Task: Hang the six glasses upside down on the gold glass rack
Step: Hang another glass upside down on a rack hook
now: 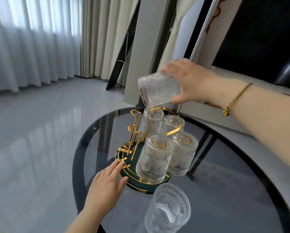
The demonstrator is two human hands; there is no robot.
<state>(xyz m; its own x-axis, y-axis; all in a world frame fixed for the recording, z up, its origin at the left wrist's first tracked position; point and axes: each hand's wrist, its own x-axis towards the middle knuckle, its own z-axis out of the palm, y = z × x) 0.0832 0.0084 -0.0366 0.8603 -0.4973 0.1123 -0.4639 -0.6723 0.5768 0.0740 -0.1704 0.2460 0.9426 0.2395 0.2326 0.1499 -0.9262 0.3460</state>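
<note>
The gold glass rack [134, 132] stands on its round green and gold base [132, 180] on a dark glass table. Several ribbed clear glasses hang upside down on its prongs, the nearest one [153, 159] at the front. My right hand [189, 81] holds another ribbed glass [158, 89] tilted mouth-down just above the rack's top ring. My left hand [105, 184] rests flat against the left rim of the base, fingers apart. One more glass [169, 209] stands upright on the table in front of the rack. Two prongs at the left of the rack are bare.
The round dark glass table [225, 190] carries everything; its edge curves past my left wrist. Behind it lean a grey panel [146, 56] and a dark screen [258, 31]. Glossy grey floor [40, 140] and white curtains lie to the left.
</note>
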